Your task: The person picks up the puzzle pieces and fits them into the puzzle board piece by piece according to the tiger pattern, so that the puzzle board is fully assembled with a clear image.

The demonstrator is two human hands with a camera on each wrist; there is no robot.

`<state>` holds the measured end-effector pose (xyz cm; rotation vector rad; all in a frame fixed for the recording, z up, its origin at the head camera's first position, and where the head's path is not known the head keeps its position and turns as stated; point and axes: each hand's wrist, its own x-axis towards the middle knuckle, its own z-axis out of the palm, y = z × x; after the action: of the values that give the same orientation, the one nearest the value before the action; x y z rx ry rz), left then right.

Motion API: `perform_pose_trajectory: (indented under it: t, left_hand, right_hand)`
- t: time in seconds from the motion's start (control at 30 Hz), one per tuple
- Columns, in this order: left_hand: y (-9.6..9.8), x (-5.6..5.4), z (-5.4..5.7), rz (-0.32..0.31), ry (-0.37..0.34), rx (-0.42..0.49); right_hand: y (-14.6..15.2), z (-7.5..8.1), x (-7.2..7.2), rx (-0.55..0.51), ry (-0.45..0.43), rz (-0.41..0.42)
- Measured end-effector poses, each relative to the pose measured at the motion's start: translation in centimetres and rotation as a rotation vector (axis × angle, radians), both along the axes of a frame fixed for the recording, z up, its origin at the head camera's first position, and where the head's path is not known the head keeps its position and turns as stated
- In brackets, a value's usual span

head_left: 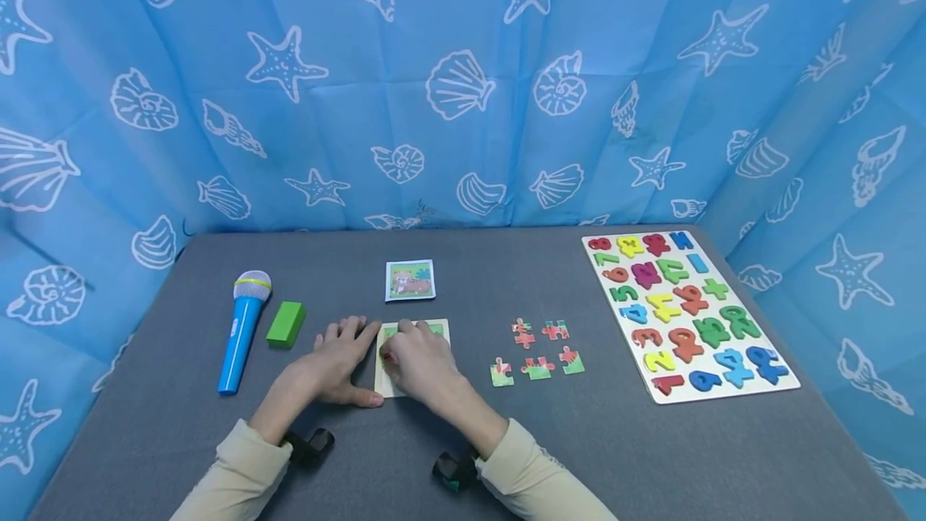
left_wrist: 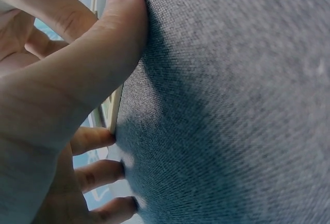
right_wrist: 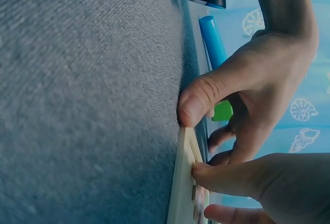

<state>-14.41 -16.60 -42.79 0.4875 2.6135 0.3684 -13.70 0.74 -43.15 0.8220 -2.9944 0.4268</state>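
Note:
A shallow wooden puzzle tray (head_left: 438, 328) with a green picture inside lies flat on the table. My left hand (head_left: 336, 368) rests at its left side, thumb by the near corner and index finger by the far one. My right hand (head_left: 423, 360) reaches over the tray with curled fingers, pinching a reddish puzzle piece (right_wrist: 198, 198) low against it; the fingers cover most of the piece. Several loose jigsaw pieces (head_left: 538, 368), red and green, lie to the right. Behind the tray is a small picture card (head_left: 410, 281) showing an animal.
On the left lie a blue toy microphone (head_left: 242, 336) and a green block (head_left: 286, 324). A white board with colourful numbers (head_left: 690, 316) lies at the right. The grey tabletop (head_left: 376, 473) ends at a blue shell-patterned curtain (head_left: 463, 143).

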Motion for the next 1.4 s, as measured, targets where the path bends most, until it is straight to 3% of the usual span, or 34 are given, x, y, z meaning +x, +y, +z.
perform_pose_trajectory:
  t: [0.33,0.63,1.0,1.4]
  left_hand:
    - [0.1,-0.1,0.1,0.0,-0.011,0.002]
    - [0.1,-0.3,-0.2,0.014,-0.026,-0.025]
    - [0.1,-0.3,-0.2,0.008,-0.027,-0.023]
    - [0.2,-0.4,-0.2,0.011,-0.035,-0.022]
  right_hand:
    - [1.6,1.2,-0.6,-0.001,-0.041,-0.03]
    - [4.9,2.3,-1.3,-0.049,-0.091,-0.078]
    - [9.7,2.5,-2.4,-0.059,-0.087,-0.158]
    - [14.0,2.3,-3.0,0.015,-0.141,-0.242]
